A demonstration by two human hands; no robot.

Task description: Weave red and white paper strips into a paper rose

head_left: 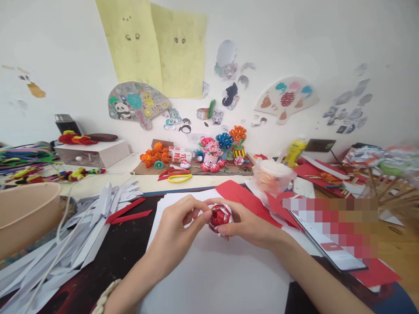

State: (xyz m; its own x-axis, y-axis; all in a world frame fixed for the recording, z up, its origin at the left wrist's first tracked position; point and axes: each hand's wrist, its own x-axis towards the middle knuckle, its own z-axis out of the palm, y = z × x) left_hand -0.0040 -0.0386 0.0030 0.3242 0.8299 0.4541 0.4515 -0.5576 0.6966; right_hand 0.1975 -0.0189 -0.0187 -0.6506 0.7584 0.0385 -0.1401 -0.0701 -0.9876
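Note:
A small red and white folded-paper ball (221, 216) is held just above the white paper sheets (216, 274). My right hand (244, 221) curls around its right side, thumb across the front and fingers behind. On the left edge of the ball, my left hand (185, 220) pinches with thumb and fingertips; the exact spot it grips is too small to make out. A braided white bracelet (106, 296) is on my left wrist. Red paper sheets (240, 198) lie behind the right hand.
White paper strips (98, 218) pile up at left, with red strips (129, 211) beside them and a beige bin (29, 213) at the edge. A phone (327, 240) lies right. Behind stand a plastic cup (273, 174), yellow-handled scissors (180, 178) and craft flowers (225, 141).

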